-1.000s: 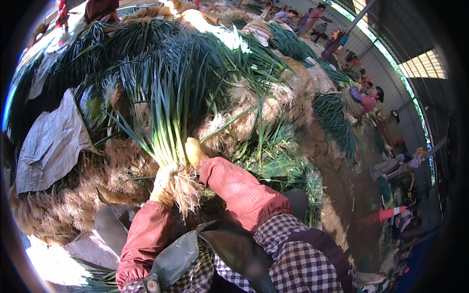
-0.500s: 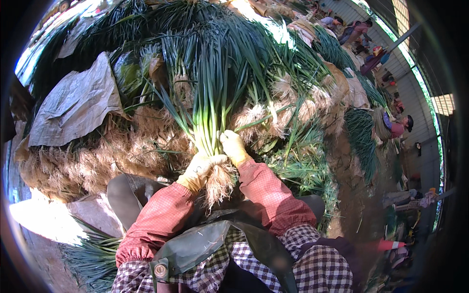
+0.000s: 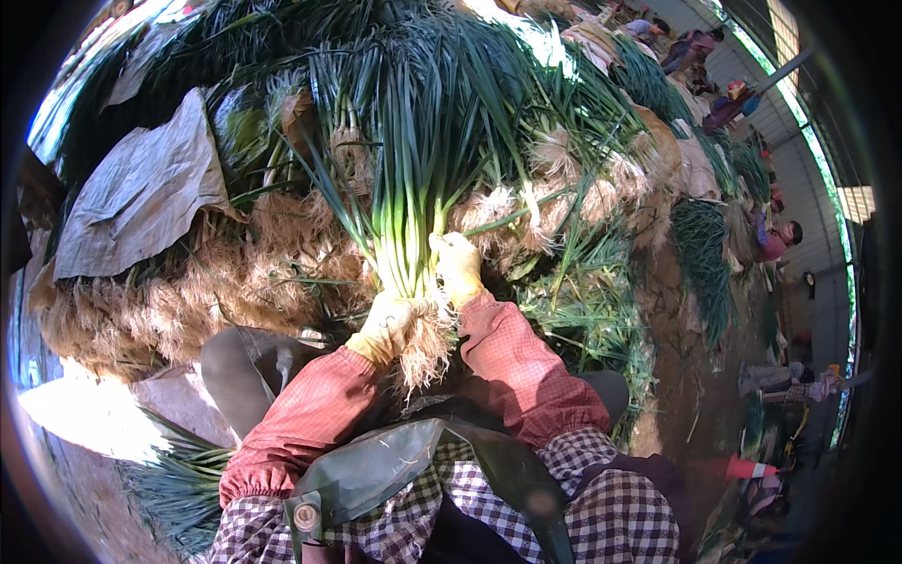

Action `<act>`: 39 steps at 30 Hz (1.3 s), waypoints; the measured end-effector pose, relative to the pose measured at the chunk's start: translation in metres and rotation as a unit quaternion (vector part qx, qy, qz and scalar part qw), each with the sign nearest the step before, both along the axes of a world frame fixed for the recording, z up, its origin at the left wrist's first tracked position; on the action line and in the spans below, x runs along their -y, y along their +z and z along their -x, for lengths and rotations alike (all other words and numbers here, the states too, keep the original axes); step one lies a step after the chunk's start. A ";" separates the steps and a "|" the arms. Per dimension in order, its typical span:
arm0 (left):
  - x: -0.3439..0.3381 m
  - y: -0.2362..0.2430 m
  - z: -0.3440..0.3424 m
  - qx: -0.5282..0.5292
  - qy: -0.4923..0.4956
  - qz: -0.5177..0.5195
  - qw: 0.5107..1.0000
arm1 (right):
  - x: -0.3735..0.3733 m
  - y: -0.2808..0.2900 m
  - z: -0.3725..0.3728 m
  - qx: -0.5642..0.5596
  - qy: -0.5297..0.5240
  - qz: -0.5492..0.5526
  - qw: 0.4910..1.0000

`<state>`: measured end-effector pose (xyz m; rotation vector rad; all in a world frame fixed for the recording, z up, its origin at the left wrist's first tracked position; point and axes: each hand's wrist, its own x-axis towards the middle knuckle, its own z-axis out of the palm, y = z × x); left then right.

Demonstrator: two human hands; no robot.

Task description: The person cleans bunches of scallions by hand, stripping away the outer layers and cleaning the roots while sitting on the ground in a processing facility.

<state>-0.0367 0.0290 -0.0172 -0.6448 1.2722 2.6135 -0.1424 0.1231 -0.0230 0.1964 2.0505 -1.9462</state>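
Observation:
A bunch of green onions (image 3: 404,254), white-green stalks with long dark leaves and pale hairy roots (image 3: 423,357), stands out in front of me. My left hand (image 3: 383,327), in a yellowish glove, is closed round its lower end, just above the dangling roots. My right hand (image 3: 456,268), gloved the same way, grips the right side of the bunch a little higher up, fingers curled against the stalks. Both forearms wear red checked sleeve covers (image 3: 310,414).
A big heap of green onions (image 3: 235,310) lies ahead, partly under a pale sack (image 3: 141,197). Loose leaves (image 3: 573,320) and another bunch (image 3: 169,489) lie beside me. Workers (image 3: 772,240) sit among more piles along the right, near a red-white cone (image 3: 752,468).
The view has shifted, bringing the heap and bunch rightward in the picture. My right hand has moved slightly up along the stalks; both hands still hold the bunch.

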 end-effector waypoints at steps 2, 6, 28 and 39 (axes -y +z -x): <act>0.001 -0.008 0.000 0.006 0.011 0.013 1.000 | -0.003 -0.002 -0.003 -0.052 0.019 -0.037 0.998; 0.003 -0.011 0.000 0.013 0.025 0.049 0.998 | -0.014 0.001 -0.015 -0.102 0.037 0.067 0.992; 0.024 -0.028 -0.005 -0.082 -0.016 -0.363 0.928 | -0.019 -0.005 0.004 0.012 0.186 0.416 0.890; 0.026 -0.033 -0.002 -0.073 0.021 -0.206 0.976 | -0.080 -0.028 -0.088 -0.199 0.348 -0.164 0.901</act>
